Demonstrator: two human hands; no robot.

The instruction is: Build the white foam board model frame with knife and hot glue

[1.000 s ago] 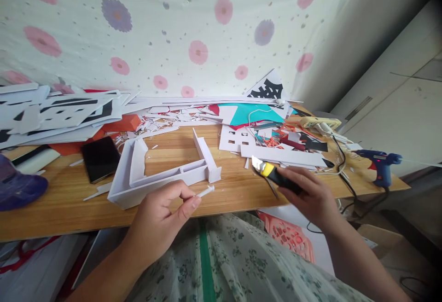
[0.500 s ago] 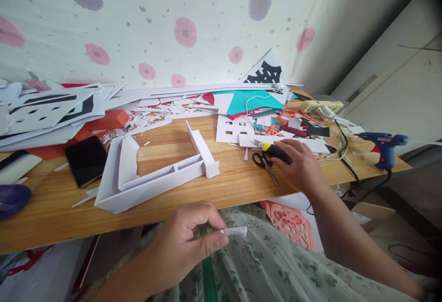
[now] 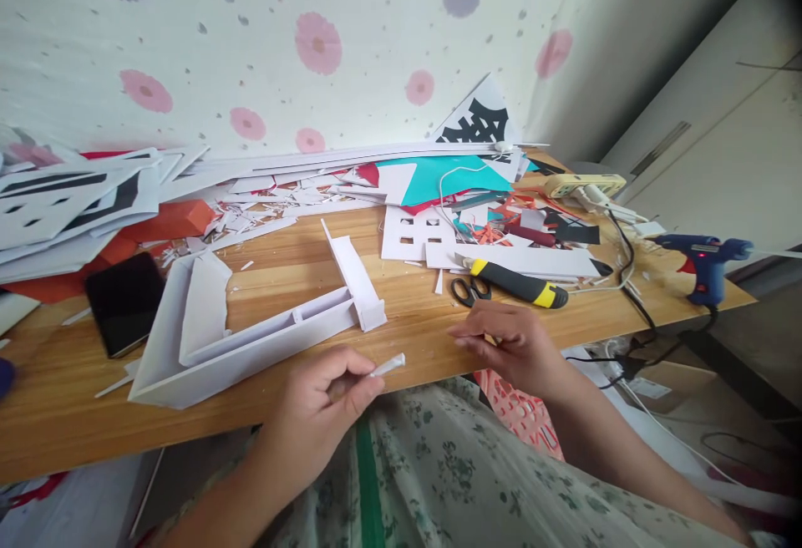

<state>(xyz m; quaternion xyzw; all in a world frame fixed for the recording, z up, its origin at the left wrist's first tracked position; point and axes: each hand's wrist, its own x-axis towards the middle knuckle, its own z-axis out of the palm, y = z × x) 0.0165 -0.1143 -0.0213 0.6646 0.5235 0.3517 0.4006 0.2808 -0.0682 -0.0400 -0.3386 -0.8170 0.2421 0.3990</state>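
In my left hand (image 3: 329, 398), a small rolled white strip (image 3: 389, 366) is pinched between thumb and fingertips, its free end pointing right over the table's front edge. My right hand (image 3: 507, 339) hovers to its right, fingers bent and drawn together, and I see nothing in them. Just behind it lie scissors (image 3: 464, 291) with black handles; the hand covers their blades. A black and yellow utility knife (image 3: 520, 282) rests on white board beyond that hand. On the left of the table stands a white open frame (image 3: 251, 356) built from foam-board strips.
A black phone (image 3: 124, 301) lies left of the frame. Paper scraps (image 3: 269, 205), cut boards (image 3: 81, 197) and a turquoise sheet (image 3: 451, 180) line the back. At right are a blue glue gun (image 3: 708, 268) with a cord and a power strip (image 3: 582, 186).
My right hand has let go of the utility knife, leaving it on the table, and moved left and nearer me. My left hand has risen slightly with the white strip. The view has shifted right.
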